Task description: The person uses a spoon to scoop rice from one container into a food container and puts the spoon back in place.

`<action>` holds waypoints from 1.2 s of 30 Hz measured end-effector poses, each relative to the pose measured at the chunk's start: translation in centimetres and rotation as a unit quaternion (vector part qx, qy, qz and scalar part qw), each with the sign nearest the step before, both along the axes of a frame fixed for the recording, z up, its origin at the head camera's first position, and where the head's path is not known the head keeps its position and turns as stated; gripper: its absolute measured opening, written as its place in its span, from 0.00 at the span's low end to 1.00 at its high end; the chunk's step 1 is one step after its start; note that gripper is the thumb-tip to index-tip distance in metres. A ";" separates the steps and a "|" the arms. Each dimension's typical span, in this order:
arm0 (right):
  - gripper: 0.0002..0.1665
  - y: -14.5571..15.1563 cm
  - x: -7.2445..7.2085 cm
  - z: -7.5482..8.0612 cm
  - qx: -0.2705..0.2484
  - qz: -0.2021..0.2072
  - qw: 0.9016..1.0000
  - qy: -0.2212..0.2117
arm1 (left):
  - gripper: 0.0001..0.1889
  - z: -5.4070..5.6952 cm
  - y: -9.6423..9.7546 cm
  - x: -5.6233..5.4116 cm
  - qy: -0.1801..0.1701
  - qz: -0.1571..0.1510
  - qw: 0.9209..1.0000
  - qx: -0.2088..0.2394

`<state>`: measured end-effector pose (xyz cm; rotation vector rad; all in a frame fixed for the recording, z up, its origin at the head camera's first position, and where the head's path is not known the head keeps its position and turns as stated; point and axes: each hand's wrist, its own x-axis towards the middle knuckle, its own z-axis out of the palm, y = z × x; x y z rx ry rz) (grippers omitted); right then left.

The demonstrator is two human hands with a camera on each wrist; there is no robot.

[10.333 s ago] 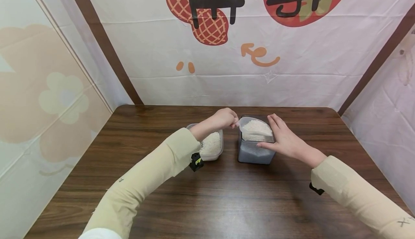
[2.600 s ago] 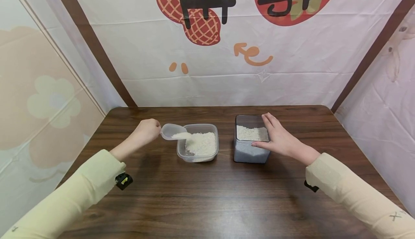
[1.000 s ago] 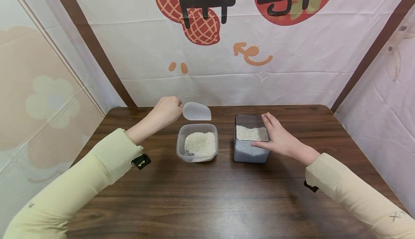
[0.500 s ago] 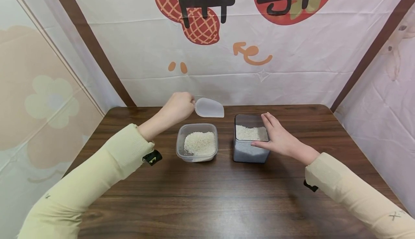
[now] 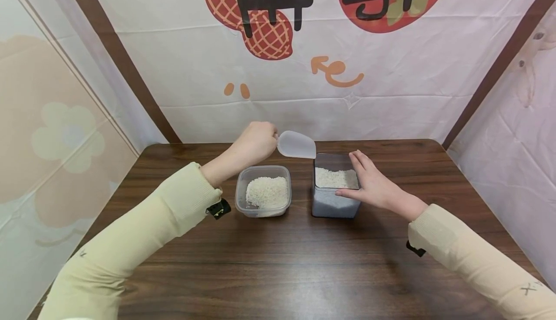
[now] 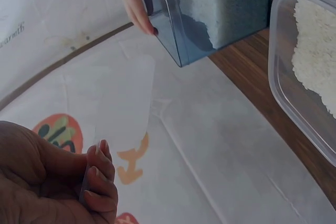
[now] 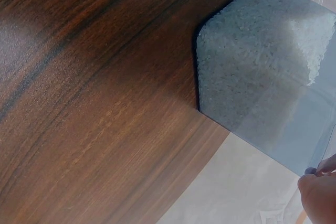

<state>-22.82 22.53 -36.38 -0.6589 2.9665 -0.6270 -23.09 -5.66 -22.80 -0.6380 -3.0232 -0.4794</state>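
In the head view my left hand [image 5: 256,141] grips the handle of a translucent white plastic scoop [image 5: 297,145]. No rice shows in the scoop, which is raised behind the two containers, its tip near the back left corner of the dark one. In the left wrist view, curled fingers [image 6: 100,177] and thumb hold the handle. My right hand [image 5: 377,185] holds the rim of a tall smoky-blue container [image 5: 336,203], thumb along the front, fingers at the right side. White rice [image 5: 334,178] partly fills it. To its left stands a clear tub [image 5: 241,199] with more rice [image 5: 267,192].
Both containers stand on a dark wooden table [image 5: 278,257], a short gap between them. A printed white cloth [image 5: 191,93] hangs behind the table's far edge, with more cloth on both sides. Each sleeve carries a black wrist camera, as on the left [image 5: 218,209].
Earlier the scoop carried rice over the dark container, then poured it into the tub. The scoop has since risen and moved right toward the dark container. My right hand stays in place.
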 end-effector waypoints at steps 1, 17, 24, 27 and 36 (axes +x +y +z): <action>0.66 0.0 0.0 0.0 0.000 -0.001 1.000 0.002 | 0.16 0.0 0.2 0.0 0.001 -0.001 1.000 -0.002; 0.66 -0.1 0.0 0.1 -0.001 -0.001 1.000 0.006 | 0.13 -0.7 2.5 0.1 0.005 -0.004 1.000 -0.006; 0.65 -0.1 0.0 0.1 -0.002 0.000 1.000 0.007 | 0.14 -1.3 3.3 -0.1 0.007 -0.018 1.000 -0.024; 0.65 -0.1 0.0 0.1 -0.003 0.000 1.000 0.008 | 0.13 -1.3 3.7 -0.1 0.012 -0.024 0.999 -0.043; 0.66 -0.1 0.0 0.0 -0.002 0.000 1.000 0.007 | 0.10 -1.6 4.5 -0.1 0.034 -0.037 0.995 -0.088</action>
